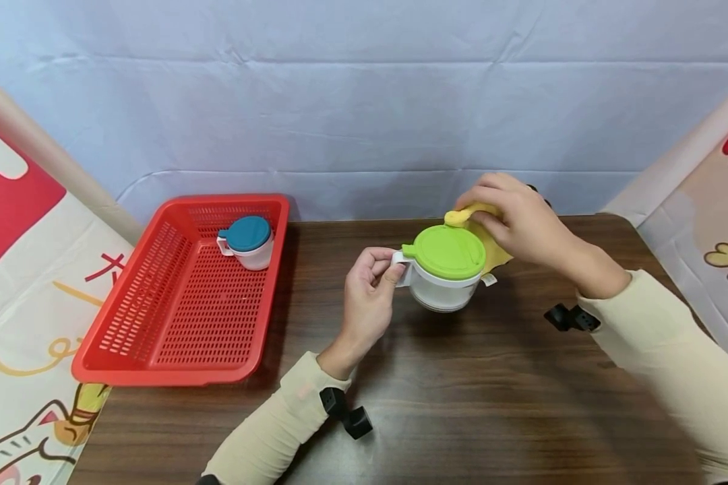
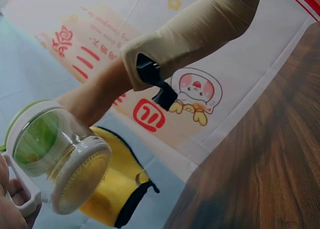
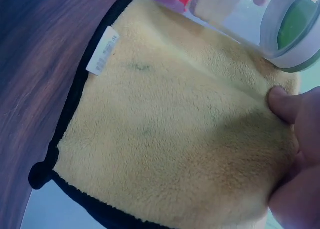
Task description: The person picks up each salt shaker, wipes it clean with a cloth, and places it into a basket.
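A clear jar (image 1: 443, 293) with a green lid (image 1: 450, 252) is held off the table, its white handle pinched by my left hand (image 1: 369, 291). In the left wrist view the jar (image 2: 80, 174) is tilted, with the left hand (image 2: 11, 201) at its handle. My right hand (image 1: 516, 214) grips a yellow cloth (image 1: 494, 250) at the far right side of the lid. The right wrist view shows the cloth (image 3: 170, 114) hanging spread, with a black edge and a white tag, the right hand's thumb (image 3: 285, 104) pressing on it beside the jar.
A red basket (image 1: 261, 323) stands at the left of the brown table (image 1: 461, 404). Inside it, near the back right corner, is a similar jar (image 1: 256, 257) with a blue lid (image 1: 249, 234). A pale cloth backdrop (image 1: 364, 121) rises behind the table.
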A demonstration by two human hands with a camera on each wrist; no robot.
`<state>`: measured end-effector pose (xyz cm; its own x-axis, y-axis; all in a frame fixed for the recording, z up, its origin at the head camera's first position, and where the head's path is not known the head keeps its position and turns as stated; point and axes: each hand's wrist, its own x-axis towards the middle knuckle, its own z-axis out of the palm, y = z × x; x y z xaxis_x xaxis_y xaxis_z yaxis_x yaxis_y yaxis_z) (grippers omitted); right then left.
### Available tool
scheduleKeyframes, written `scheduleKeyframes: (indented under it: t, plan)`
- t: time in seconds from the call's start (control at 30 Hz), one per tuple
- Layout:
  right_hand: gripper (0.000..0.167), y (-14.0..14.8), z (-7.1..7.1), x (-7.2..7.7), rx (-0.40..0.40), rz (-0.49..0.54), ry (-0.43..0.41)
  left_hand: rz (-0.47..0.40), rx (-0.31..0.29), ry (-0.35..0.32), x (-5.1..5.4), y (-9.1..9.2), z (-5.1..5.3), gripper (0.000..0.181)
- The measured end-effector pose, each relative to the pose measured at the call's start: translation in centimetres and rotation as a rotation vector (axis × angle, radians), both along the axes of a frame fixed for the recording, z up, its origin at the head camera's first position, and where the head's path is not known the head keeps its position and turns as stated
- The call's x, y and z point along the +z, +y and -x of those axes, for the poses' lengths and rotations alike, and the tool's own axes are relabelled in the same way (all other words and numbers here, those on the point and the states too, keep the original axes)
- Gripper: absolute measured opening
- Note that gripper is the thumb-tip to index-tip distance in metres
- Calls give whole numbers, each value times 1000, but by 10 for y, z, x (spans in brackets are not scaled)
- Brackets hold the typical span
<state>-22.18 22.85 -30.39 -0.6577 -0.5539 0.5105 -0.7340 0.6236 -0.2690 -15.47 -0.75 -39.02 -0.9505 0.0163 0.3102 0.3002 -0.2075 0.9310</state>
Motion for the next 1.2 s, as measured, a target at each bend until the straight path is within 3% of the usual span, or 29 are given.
scheduleKeyframes:
  t: [0.33, 0.5, 0.83, 1.03, 1.2]
  plan:
    - [33, -12, 25, 9, 169, -52, -164, 13, -2, -9, 0, 0, -1, 15]
    - [31, -24, 30, 15, 265, -73, -178, 9, -10, -16, 0, 1, -2, 15]
    - [35, -47, 29, 22, 416, -98, -139, 18, -23, -5, -1, 3, -1, 15]
    - [36, -52, 24, 24, 418, -129, -76, 30, -31, 8, -2, 3, -2, 15]
    - [35, -54, 16, 26, 390, -178, 43, 36, -30, 9, -1, 3, -2, 15]
